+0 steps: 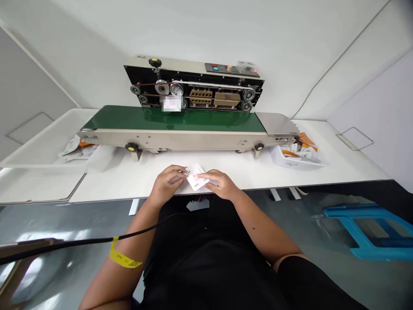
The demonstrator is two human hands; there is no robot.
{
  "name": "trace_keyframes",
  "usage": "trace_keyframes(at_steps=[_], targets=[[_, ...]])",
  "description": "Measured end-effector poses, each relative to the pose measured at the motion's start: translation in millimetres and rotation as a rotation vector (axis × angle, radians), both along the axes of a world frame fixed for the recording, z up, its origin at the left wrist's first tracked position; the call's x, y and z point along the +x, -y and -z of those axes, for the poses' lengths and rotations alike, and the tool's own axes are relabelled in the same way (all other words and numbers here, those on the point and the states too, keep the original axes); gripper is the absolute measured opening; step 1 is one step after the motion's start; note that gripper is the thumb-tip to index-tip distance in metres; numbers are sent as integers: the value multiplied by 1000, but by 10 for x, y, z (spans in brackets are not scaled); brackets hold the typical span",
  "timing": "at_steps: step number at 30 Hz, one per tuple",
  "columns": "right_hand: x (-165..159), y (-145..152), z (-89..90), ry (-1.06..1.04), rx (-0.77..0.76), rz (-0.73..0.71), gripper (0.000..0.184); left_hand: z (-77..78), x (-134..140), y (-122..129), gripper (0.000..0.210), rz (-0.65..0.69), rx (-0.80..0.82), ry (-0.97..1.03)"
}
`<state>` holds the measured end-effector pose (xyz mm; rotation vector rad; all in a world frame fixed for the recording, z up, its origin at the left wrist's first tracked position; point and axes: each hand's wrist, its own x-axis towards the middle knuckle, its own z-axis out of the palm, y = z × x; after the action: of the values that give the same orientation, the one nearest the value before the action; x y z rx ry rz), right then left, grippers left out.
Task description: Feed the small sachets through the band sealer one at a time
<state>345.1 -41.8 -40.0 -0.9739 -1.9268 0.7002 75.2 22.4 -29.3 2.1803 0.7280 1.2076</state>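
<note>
Between my hands, over the table's front edge, is a small white packet (pixel 197 178) with pinkish-red print and dark lettering. My left hand (pixel 167 183) pinches its upper left corner between thumb and fingers. On the opposite side, my right hand (pixel 220 184) grips the packet's right edge, with a finger lying across its face. Behind them stands a band sealing machine (pixel 200 82) with a green conveyor belt (pixel 193 119). A blurred-out white piece (pixel 172 103) shows at the machine's rollers, above the belt; its kind is hidden.
A white bin (pixel 35 161) at the left holds white and orange packets (pixel 79 150). A smaller white bin (pixel 295 162) at the right holds similar packets (pixel 303 148). A blue stool (pixel 355 228) stands on the floor at right. A black cable (pixel 84 242) crosses my left forearm.
</note>
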Motion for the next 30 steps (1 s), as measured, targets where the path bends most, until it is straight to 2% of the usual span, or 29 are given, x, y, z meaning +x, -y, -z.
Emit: trace_keyframes(at_steps=[3, 6, 8, 10, 12, 15, 17, 19, 26, 30], targets=[[75, 16, -47, -102, -43, 74, 38, -31, 1, 4, 9, -5, 35, -63], [350, -7, -255, -166, -50, 166, 38, -53, 1, 9, 14, -60, 29, -117], [650, -95, -498, -240, -23, 330, 38, -59, 0, 13, 15, -71, 21, -130], [1006, -266, -794, -360, 40, 582, 35, -60, 0, 17, 16, -68, 18, -129], [1360, -502, -1095, -490, 127, 830, 22, -59, 2, 19, 16, -71, 7, -129], [1766, -873, -1452, -615, 121, 1016, 3, -62, 6, 19, 18, -82, -6, -119], [1914, -1063, -1590, -687, 33, 1063, 9, -65, 7, 20, 18, -84, -3, -108], [1976, -1199, -1652, -755, -51, 1072, 13, -69, 5, 22, 17, -83, 0, -105], [1811, -1551, -1609, -805, -276, 924, 23, -83, -4, 34, 17, -83, -22, -122], [1636, -1644, -1614, -639, -411, 845, 25, -81, -12, 28, 17, -69, -14, -133]])
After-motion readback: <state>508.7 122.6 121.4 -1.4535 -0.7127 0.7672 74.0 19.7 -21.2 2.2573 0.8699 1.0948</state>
